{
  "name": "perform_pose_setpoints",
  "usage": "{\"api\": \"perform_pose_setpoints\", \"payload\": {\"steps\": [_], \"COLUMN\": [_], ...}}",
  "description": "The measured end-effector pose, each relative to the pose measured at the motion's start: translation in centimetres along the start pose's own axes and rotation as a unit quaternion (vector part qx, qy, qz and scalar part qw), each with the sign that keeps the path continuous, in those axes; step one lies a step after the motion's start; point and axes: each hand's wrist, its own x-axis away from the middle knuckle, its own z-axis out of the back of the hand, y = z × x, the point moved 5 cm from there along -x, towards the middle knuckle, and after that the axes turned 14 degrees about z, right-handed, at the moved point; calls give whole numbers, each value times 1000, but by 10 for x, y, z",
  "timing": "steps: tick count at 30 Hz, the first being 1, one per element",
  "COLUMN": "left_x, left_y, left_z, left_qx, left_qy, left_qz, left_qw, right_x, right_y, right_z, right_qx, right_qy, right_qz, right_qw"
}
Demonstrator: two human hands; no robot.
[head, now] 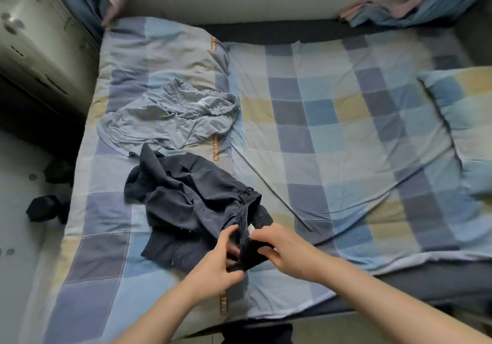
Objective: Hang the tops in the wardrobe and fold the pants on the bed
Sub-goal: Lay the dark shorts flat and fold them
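Observation:
A crumpled pair of dark navy pants (183, 200) lies on the checked bed cover (332, 136), near the bed's front left. My left hand (213, 261) and my right hand (287, 250) both pinch its elastic waistband at the near end, where a small white label shows. Farther back lies a rumpled pair of light grey pants (165, 117), untouched, its waistband turned toward the wall.
A checked pillow (463, 120) lies at the right. Pink and blue fabric (394, 8) bunches at the back corners against the patterned wall. A pale cabinet (34, 37) stands at the left. Dark items (45, 208) lie on the floor beside the bed.

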Motion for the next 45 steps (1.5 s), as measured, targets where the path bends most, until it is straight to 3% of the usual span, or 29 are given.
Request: {"api": "perform_pose_setpoints", "payload": {"steps": [2, 4, 7, 10, 13, 17, 20, 24, 28, 32, 36, 38, 40, 41, 45], "left_x": [21, 45, 68, 90, 108, 123, 131, 129, 118, 111, 100, 99, 110, 116, 129], "left_y": [14, 36, 69, 115, 158, 188, 197, 220, 243, 270, 305, 321, 340, 346, 358], "left_z": [-4, 2, 15, 22, 12, -10, -31, -71, -103, -112, -108, -121, -142, -148, -161], "left_qx": [22, -31, -184, -321, -426, -511, -605, -694, -749, -834, -839, -828, -799, -787, -771], "left_qy": [-60, -78, -7, 102, 94, 21, 20, -13, -26, 48, 134, 175, 243, 254, 276], "left_qz": [-14, -41, -113, -240, -346, -354, -358, -285, -196, -146, -116, -170, -320, -348, -356], "left_qw": [998, 996, 976, 911, 831, 783, 711, 661, 632, 530, 514, 505, 448, 441, 450], "right_x": [16, 32, 50, 71, 92, 134, 173, 233, 297, 373, 445, 472, 495, 504, 534], "right_y": [-29, -64, -103, -139, -171, -204, -217, -225, -218, -204, -167, -140, -110, -93, -36], "right_z": [9, 30, 53, 76, 101, 143, 160, 178, 204, 229, 252, 264, 277, 283, 300], "right_qx": [28, 69, 141, 227, 304, 371, 426, 510, 552, 578, 581, 590, 595, 598, 602], "right_qy": [-29, -38, -56, -54, -55, -29, -23, -2, 18, 38, 72, 66, 48, 29, -52], "right_qz": [15, 42, 76, 101, 124, 138, 152, 179, 196, 215, 232, 210, 173, 150, 21], "right_qw": [999, 996, 986, 967, 943, 918, 892, 841, 810, 786, 777, 777, 783, 787, 797]}}
